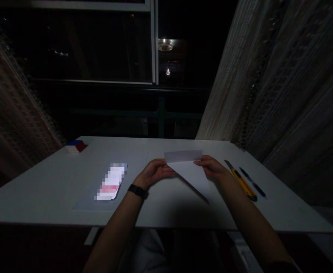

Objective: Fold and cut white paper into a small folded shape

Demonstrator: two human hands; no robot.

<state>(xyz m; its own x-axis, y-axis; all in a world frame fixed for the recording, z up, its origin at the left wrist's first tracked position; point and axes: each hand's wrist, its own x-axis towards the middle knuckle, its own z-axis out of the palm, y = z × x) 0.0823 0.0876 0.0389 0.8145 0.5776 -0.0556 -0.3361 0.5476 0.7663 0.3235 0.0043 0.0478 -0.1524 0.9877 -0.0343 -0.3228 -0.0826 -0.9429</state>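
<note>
White paper sheet has one diagonal fold made — left hand and right hand pinch it in their fingers — top strip unfolded.

Domestic room at night, home desk setup. Plain white tabletop set before a dark, white-framed window at 12 o'clock. A round ceiling lamp is mirrored in the glass. Heavy textured fabric curtains at 9 and 3 o'clock. Stationery: folded white paper sheet, centre; yellow utility knife and dark pen, 3 o'clock.
</note>
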